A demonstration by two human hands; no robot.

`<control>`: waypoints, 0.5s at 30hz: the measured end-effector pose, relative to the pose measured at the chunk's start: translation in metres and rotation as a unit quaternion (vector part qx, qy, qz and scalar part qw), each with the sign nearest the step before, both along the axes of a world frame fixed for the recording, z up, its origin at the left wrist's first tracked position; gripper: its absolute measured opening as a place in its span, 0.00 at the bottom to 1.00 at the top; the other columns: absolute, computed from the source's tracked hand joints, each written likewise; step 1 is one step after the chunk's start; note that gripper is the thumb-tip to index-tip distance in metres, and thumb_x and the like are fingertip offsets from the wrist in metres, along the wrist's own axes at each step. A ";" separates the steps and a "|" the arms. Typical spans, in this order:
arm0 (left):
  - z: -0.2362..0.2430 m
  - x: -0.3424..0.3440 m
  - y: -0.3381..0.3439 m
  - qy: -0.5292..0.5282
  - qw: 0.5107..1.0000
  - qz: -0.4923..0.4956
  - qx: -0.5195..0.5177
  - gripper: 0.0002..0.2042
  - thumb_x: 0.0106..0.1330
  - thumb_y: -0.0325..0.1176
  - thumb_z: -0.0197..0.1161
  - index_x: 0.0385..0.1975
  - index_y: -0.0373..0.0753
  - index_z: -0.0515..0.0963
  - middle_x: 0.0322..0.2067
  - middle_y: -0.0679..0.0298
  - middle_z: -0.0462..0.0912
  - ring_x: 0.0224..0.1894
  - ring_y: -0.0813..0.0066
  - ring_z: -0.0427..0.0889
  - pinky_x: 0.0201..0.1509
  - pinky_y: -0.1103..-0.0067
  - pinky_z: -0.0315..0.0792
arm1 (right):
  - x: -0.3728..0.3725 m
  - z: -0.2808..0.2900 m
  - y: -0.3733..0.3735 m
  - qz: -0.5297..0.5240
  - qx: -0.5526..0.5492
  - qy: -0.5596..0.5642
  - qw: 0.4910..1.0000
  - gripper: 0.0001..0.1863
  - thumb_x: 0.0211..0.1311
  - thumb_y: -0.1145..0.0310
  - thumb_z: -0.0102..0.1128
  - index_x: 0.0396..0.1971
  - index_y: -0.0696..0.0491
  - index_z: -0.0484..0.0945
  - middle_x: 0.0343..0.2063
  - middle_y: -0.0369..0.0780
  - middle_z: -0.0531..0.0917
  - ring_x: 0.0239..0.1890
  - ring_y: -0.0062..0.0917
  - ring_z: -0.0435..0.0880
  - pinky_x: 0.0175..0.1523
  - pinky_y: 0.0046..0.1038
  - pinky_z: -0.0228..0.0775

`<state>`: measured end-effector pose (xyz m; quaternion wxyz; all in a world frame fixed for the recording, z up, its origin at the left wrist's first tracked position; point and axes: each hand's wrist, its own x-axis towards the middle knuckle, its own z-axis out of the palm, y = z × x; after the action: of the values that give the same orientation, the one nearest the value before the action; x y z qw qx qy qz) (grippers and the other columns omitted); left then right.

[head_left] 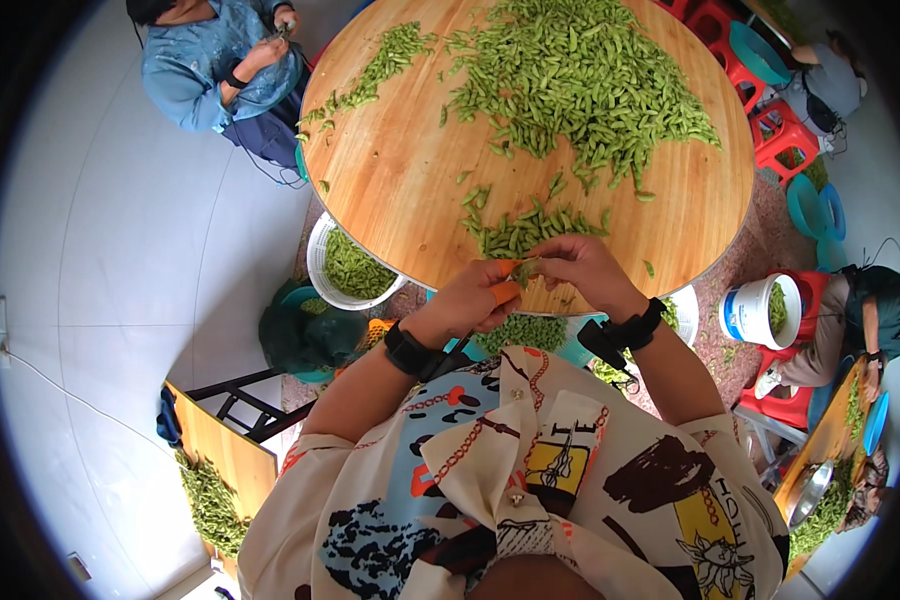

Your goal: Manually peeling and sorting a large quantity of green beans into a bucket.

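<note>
Head view: an edamame pod (526, 272) is pinched by left fingers (506, 293) and right fingers (562, 248); it is best squeezed gently, beans being directed into the teal basin (576, 350) below the fingers, away from loose pods (530, 230) beyond.

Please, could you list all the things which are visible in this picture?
Round table: one, light wood, top centre.
Edamame pods: countless, green, on round table.
Basket: one, white, left below table.
Bucket: one, white, right.
Stools: several, red, right.
Basins: several, teal, upper right, under table.
Side tables: two, wood, lower left, lower right.
Metal bowl: one, silver, right side table.
Coworkers: at least three, varied clothes, left and right.
Shirt: one, multicoloured, below.
Wristbands: two, black, on wrists.
Left hand: one, orange finger covers, table edge, pinching pod.
Right hand: one, bare, same pod.
</note>
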<state>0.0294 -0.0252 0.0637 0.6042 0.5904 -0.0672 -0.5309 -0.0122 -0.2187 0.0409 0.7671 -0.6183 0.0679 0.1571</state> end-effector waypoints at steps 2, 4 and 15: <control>0.000 0.002 0.002 -0.002 1.000 -0.023 -0.002 0.08 0.62 0.29 0.49 0.37 0.37 0.72 0.17 0.72 0.69 0.13 0.90 0.60 0.13 0.90 0.51 | -0.001 -0.004 -0.001 -0.010 0.034 0.029 0.999 0.09 0.51 0.72 0.60 0.31 0.60 0.76 0.23 0.37 0.80 0.23 0.17 0.78 0.31 0.17 0.72; -0.003 0.004 0.001 -0.141 0.989 -0.051 0.013 0.09 0.61 0.30 0.51 0.40 0.36 0.72 0.18 0.72 0.70 0.15 0.90 0.62 0.15 0.90 0.54 | -0.001 -0.015 -0.003 -0.019 0.040 0.040 0.998 0.09 0.51 0.72 0.60 0.31 0.60 0.76 0.23 0.37 0.79 0.23 0.18 0.78 0.30 0.18 0.73; -0.002 -0.002 -0.006 -0.207 0.973 0.069 -0.078 0.16 0.58 0.26 0.59 0.47 0.37 0.71 0.19 0.76 0.69 0.17 0.90 0.63 0.19 0.90 0.58 | -0.002 -0.012 0.006 -0.029 0.140 0.102 0.984 0.07 0.51 0.74 0.60 0.29 0.61 0.76 0.22 0.37 0.78 0.22 0.18 0.78 0.30 0.20 0.76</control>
<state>0.0271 -0.0316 0.0617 0.6567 0.6418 -0.1908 -0.3471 -0.0139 -0.2127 0.0287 0.8393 -0.4833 0.1407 0.2054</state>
